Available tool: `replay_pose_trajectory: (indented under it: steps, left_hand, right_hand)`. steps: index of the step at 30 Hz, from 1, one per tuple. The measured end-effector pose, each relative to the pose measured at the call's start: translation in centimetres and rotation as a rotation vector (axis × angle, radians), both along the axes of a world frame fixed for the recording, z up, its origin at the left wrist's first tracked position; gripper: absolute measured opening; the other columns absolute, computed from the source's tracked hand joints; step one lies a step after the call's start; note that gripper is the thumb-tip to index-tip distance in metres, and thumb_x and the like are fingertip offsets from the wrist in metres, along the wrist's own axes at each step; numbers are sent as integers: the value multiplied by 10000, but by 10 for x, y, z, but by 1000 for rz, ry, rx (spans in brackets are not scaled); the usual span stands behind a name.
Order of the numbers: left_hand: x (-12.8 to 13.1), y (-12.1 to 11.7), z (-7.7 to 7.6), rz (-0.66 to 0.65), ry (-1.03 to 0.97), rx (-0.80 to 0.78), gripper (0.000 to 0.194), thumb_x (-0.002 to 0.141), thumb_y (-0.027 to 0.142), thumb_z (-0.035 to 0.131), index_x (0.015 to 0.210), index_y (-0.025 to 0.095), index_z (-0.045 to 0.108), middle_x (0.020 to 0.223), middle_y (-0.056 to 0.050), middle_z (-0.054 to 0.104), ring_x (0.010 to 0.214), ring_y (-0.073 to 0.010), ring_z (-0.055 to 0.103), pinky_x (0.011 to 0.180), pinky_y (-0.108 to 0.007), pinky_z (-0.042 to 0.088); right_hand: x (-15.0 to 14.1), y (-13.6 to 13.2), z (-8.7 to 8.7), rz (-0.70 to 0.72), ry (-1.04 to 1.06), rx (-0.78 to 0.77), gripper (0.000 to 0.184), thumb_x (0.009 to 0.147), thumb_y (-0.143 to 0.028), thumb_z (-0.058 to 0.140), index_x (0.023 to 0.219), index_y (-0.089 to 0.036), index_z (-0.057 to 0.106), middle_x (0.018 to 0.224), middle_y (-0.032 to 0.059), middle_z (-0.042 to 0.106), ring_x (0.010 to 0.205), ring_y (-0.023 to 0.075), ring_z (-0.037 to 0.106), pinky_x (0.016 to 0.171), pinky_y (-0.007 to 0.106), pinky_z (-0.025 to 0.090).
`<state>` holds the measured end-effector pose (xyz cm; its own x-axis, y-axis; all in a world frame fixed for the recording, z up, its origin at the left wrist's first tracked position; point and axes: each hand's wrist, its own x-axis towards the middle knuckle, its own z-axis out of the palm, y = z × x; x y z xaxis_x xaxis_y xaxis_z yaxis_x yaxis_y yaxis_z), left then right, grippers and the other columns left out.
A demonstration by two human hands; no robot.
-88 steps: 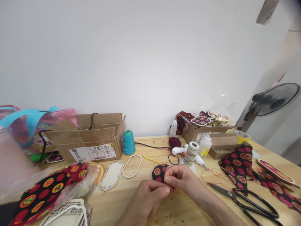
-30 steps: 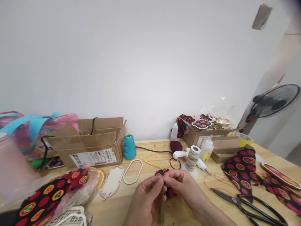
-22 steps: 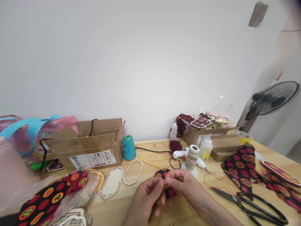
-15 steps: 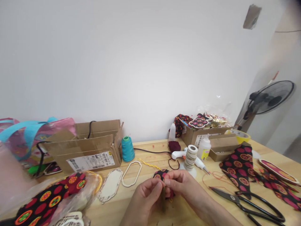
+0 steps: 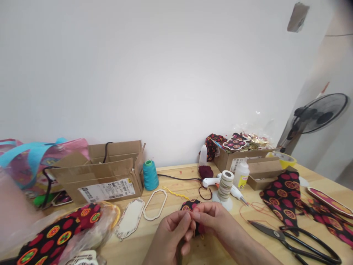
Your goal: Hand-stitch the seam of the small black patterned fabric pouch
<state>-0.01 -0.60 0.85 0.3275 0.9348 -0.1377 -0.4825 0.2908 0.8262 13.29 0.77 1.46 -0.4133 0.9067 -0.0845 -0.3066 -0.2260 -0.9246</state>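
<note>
My left hand (image 5: 173, 233) and my right hand (image 5: 215, 219) meet at the fingertips over the near middle of the table. Both are closed in a pinch on a thin red thread (image 5: 196, 209), which shows only as a short bit between the fingers. Below the left fingers something dark is mostly hidden in shadow. Just behind the fingers lies a piece of dark patterned fabric (image 5: 190, 204), partly covered by the hands. Black-handled scissors (image 5: 278, 235) rest to the right of my right hand.
Left of the hands lie a wooden frame (image 5: 155, 205) and a pale plaque (image 5: 129, 219). Behind stand a teal thread cone (image 5: 150, 176) and a cardboard box (image 5: 106, 184). To the right are a ribbon roll (image 5: 225, 186), a glue gun (image 5: 211, 182), a glue bottle (image 5: 241, 175) and patterned fabric (image 5: 284, 193).
The dark olive strip that hung below my left fingers is now mostly out of sight. My left fingers have curled lower. The view has shifted slightly.
</note>
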Motion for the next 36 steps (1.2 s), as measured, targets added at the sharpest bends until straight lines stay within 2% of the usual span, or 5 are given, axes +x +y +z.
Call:
replay_pose_trajectory:
  steps: [13,19,25,29,36]
  left_hand:
    - [-2,2,-1,-7,-50,-74,240,619,268,656,829,155,639,580,10,523,411,-32,392,252,-90,188]
    - [-3,1,-3,-29,113,43,230,707,309,565,907,196,587,464,47,503,297,-8,237,252,-121,116]
    - [-1,2,-2,36,226,117,256,648,346,622,854,197,588,460,57,510,315,-9,298,283,-124,119]
    - [-1,0,1,58,255,56,207,673,362,592,798,197,593,484,48,535,334,-14,355,297,-121,145]
    - [0,-1,3,31,131,40,177,640,335,632,685,164,620,527,28,579,329,-22,432,279,-107,241]
  right_hand:
    - [-2,-4,3,-3,101,-50,247,640,-346,643,593,-108,599,543,17,594,482,84,484,484,200,278]
    - [0,-4,-1,-13,95,-76,241,656,-332,625,582,-108,579,564,0,544,472,70,429,463,201,242]
    - [1,-3,0,-33,117,-96,236,635,-321,649,589,-100,578,530,-19,520,450,52,369,444,191,214]
    - [0,-4,2,-14,130,-94,227,637,-314,650,587,-102,586,554,-1,558,480,68,430,483,197,268]
    - [0,-6,5,-4,109,-67,212,646,-293,648,572,-103,589,549,2,580,502,72,473,522,197,310]
